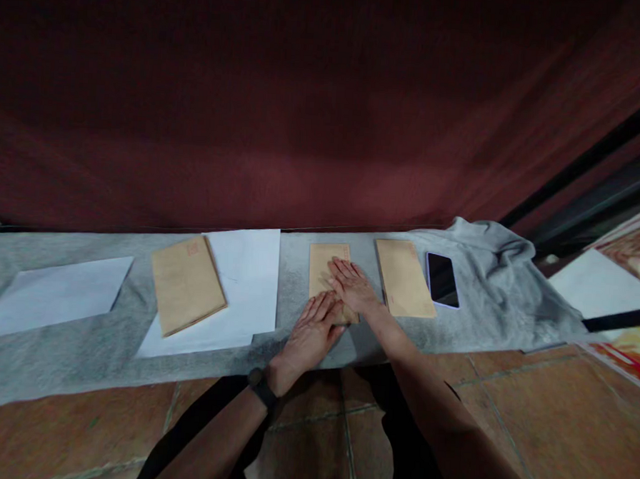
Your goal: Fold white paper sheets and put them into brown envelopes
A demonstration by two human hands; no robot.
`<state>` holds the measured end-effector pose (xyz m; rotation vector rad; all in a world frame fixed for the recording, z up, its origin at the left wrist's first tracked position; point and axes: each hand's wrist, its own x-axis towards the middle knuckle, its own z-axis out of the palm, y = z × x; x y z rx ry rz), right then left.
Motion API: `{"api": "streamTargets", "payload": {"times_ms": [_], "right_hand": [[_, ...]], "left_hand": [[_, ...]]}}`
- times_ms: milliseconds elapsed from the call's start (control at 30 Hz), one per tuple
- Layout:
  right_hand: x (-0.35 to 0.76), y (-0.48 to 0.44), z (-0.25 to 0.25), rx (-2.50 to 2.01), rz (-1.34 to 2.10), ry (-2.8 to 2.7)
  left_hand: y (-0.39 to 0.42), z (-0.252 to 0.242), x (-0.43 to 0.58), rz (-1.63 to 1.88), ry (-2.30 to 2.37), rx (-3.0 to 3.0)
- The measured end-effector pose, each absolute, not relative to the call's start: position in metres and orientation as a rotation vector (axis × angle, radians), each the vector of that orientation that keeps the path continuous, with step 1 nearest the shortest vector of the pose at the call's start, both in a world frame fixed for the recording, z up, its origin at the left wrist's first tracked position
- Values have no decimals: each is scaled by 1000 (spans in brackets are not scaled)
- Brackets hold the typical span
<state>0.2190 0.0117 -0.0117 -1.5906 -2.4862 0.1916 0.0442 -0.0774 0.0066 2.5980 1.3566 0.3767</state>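
A brown envelope (325,263) lies flat on the grey cloth (78,341) in front of me. My left hand (311,334) rests flat on its near end, fingers stretched out and together. My right hand (354,285) lies flat across its right side, fingers extended. Both palms press down on the envelope and neither hand grips anything. A dark band sits on my left wrist.
A second brown envelope (404,277) and a dark phone (442,279) lie to the right. A stack of brown envelopes (187,284) rests on white paper (248,278) to the left, with another white sheet (54,293) further left. Crumpled grey fabric (501,270) is at right.
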Motion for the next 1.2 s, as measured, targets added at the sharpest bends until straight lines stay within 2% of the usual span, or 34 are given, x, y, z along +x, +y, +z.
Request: {"api": "streamTargets", "payload": {"times_ms": [300, 467, 767, 1000, 1200], "right_hand": [[209, 44, -18, -1817, 113, -2229], [208, 41, -23, -1710, 101, -2303], [219, 12, -14, -1443, 422, -2610], [233, -7, -4, -1304, 876, -2417], [234, -23, -12, -1353, 815, -2356]], "left_hand": [[-91, 3, 46, 255, 1073, 2827], [-97, 5, 45, 237, 1032, 2839], [-97, 8, 41, 163, 975, 2774], [-84, 9, 32, 172, 969, 2632], [-64, -6, 33, 201, 1159, 2600]]}}
